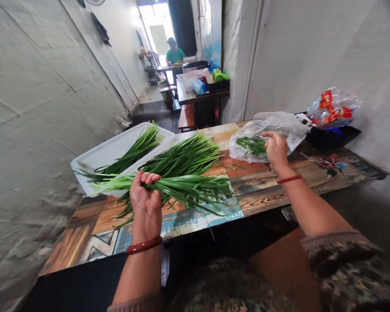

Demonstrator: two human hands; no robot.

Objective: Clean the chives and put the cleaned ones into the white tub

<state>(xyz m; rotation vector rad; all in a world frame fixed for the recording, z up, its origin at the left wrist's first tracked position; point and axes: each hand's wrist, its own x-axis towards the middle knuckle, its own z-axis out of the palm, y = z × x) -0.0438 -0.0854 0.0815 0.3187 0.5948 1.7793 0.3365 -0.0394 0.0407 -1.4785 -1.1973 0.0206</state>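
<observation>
My left hand [146, 195] is closed around a bunch of garlic chives [191, 188], pale stalk ends pointing left and green leaves spreading right over the table. My right hand [276, 149] is raised at a clear plastic bag [242, 130] with loose green chive scraps [253, 146] in it. Its index finger stretches out to the left, the other fingers are loosely bent, and I see nothing held there. Behind my left hand lies a larger heap of chives [185, 156]. More chives [133, 149] rest in a white plastic tray [100, 149].
Keys [331, 173] and small items lie at the table's right, near a black container [334, 136] under a red-and-clear plastic packet [334, 106]. Walls flank both sides. Farther back stands another table [185, 95] with boxes; a person in green [175, 55] sits beyond it.
</observation>
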